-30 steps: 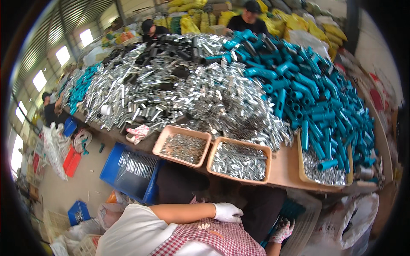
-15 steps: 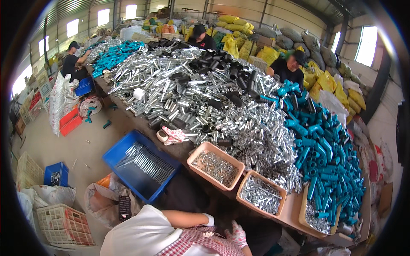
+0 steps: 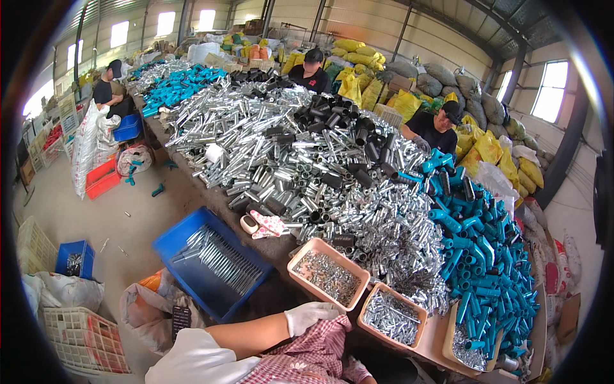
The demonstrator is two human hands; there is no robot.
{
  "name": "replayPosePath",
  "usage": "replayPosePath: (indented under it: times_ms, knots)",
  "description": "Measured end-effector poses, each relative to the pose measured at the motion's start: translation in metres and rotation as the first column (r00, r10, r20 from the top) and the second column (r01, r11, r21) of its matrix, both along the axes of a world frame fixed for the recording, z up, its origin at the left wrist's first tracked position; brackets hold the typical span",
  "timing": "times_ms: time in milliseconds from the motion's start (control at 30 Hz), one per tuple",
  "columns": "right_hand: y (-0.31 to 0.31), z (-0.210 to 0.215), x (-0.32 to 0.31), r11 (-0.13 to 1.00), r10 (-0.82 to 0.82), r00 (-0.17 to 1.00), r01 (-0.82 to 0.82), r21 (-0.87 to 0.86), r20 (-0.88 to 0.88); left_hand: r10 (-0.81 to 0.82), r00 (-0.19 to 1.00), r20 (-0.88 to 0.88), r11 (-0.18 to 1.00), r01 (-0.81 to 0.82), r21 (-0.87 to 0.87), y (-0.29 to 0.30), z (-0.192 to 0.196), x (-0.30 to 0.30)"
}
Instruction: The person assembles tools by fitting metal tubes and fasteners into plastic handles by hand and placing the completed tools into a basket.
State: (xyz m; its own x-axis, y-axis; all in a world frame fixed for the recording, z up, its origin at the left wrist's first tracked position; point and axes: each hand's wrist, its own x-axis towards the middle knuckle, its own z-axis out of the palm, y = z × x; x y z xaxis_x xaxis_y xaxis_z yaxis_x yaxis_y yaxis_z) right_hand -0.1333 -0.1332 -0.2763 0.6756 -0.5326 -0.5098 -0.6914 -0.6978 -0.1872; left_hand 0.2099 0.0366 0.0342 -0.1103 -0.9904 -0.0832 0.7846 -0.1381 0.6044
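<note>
My left hand [image 3: 311, 317], in a white glove, is closed on the upper edge of a red-and-white checked apron [image 3: 320, 342], which it holds raised in front of my body. The near side of a beige tray of small metal pieces [image 3: 326, 272] lies just beyond the fingers. Lower down, at the bottom edge, my right hand [image 3: 357, 371] in a patterned glove is mostly covered by the apron, so its fingers do not show. Left of my arm sits a blue bin [image 3: 185, 256] with a row of slim metal rods [image 3: 220, 259].
A long table carries heaped silver tubes [image 3: 256, 141], black tubes and teal fittings [image 3: 480, 256]. Two more beige trays [image 3: 390, 317] stand along its near edge. Three people work around it. A white crate [image 3: 86, 339], a sack and a small blue bin [image 3: 75, 259] occupy the left floor.
My left hand has moved up and forward, lifting the apron with it. My right hand has dropped lower and is now more covered. The view has shifted slightly.
</note>
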Motion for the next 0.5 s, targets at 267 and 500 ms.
replayPosePath:
  times_ms: [267,500]
  knots:
    - [0.012,0.133,0.031,0.942,-0.322,0.800,0.220,0.252,0.506,0.086,0.971,0.221,0.988,-0.055,-0.141,0.015,0.012,-0.015]
    - [0.032,0.206,0.050,0.780,-0.626,0.357,0.256,0.572,0.694,-0.094,0.711,0.697,0.984,0.171,-0.042,-0.008,-0.069,-0.063]
